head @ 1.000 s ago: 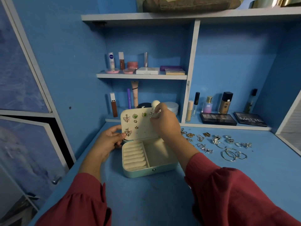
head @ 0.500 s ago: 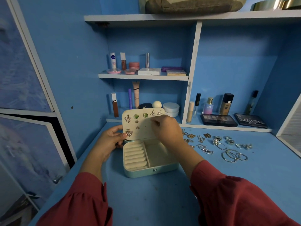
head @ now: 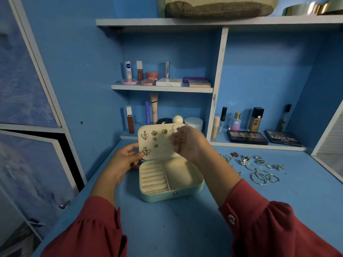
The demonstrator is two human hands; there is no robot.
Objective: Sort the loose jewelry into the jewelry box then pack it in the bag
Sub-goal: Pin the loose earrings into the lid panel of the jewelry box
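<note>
The mint jewelry box (head: pixel 172 197) stands open on the blue desk, with its cream ring rolls and side compartment bare. Its upright lid (head: pixel 163 146) carries butterfly, green and star earrings. My left hand (head: pixel 124 160) holds the lid's left edge. My right hand (head: pixel 187 143) is in front of the lid's upper right. Its curled fingers pinch a thin silver earring (head: pixel 181 137) against the lid and hide that corner. Loose jewelry (head: pixel 259 165) lies on the desk to the right: rings, pendants and silver hoops (head: pixel 263 178). A tan bag (head: pixel 219 6) sits on the top shelf.
Cosmetics line the back shelves: bottles (head: pixel 256 119), a white jar (head: pixel 194 123) and two dark palettes (head: pixel 246 137) behind the jewelry. A cabinet door (head: pixel 27 164) stands ajar at the left. Blue desk surface (head: pixel 176 229) stretches in front of the box.
My right hand dropped from the lid's top edge to its middle, then rose back to the upper right corner. A second star earring now sits on the lid. The left hand stayed put.
</note>
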